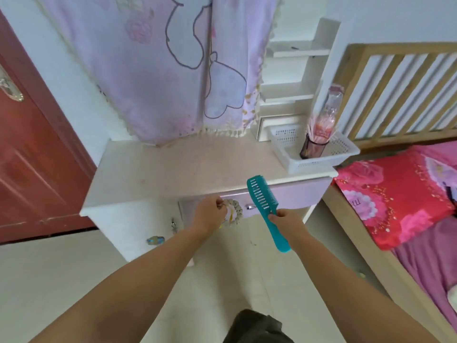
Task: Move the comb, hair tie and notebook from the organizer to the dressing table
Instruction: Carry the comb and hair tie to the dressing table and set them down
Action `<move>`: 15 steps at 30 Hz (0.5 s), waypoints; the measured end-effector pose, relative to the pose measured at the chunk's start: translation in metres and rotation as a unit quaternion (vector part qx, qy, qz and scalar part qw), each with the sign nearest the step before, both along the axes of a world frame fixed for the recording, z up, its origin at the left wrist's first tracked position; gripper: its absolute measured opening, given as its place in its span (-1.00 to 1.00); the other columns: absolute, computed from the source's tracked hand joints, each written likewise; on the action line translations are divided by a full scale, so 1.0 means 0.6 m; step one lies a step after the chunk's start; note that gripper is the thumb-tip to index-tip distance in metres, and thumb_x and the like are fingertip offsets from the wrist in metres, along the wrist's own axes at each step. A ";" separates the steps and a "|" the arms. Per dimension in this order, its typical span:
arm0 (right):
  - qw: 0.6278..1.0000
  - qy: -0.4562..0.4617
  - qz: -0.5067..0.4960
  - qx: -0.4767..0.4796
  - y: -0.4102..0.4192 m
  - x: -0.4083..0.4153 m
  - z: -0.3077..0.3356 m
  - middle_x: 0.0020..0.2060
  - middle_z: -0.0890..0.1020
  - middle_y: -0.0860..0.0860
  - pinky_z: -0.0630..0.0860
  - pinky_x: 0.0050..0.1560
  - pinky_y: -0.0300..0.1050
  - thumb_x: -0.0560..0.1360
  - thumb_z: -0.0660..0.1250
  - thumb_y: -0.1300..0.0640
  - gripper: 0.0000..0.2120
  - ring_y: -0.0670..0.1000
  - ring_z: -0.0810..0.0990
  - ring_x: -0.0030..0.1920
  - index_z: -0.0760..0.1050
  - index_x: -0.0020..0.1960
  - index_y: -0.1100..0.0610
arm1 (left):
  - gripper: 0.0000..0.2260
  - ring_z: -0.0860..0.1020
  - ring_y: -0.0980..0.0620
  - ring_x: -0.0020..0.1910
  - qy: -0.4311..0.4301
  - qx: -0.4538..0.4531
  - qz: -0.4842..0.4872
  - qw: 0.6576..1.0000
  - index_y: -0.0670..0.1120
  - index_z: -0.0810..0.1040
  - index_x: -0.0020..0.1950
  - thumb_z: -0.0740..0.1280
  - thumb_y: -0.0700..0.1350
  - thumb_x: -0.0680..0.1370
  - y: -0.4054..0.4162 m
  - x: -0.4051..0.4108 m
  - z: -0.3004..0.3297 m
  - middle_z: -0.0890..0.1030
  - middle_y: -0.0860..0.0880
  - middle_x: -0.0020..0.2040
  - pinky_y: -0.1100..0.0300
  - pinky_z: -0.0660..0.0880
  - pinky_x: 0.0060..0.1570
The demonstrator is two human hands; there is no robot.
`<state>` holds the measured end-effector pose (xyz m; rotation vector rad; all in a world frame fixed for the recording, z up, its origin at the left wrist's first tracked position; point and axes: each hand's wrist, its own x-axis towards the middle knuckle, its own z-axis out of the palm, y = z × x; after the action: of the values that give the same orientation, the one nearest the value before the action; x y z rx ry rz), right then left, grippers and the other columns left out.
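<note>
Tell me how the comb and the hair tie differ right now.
The comb is teal, long and rigid; the hair tie is a pale, ruffled ring with some yellow. The comb is pinched at its handle by the right hand and points up over the table's edge; the hair tie hangs from the left hand. Both are held off the dressing table.

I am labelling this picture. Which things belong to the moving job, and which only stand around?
For the job:
comb, in the right hand
hair tie, in the left hand
basket
dressing table

Standing around:
cup of sticks
curtain
bed
door
</note>
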<state>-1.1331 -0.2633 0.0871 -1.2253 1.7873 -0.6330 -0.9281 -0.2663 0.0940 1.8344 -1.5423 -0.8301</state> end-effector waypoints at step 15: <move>0.992 0.086 -0.013 0.087 -0.449 0.046 -0.099 -0.36 0.51 0.06 0.28 -0.46 -0.21 0.50 0.22 0.19 -0.80 0.09 0.45 -0.32 0.45 -0.30 0.15 | -0.94 0.46 -0.03 -0.20 0.030 0.137 -0.002 0.990 -0.15 0.49 -0.10 0.27 -0.17 0.48 -0.449 -0.033 -0.119 0.52 -0.03 -0.22 0.21 0.32 -0.25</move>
<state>-1.1057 -0.5329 0.0277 -1.1682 1.9588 -0.3863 -0.9481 -0.5358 0.0226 1.9784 -1.4513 -1.1362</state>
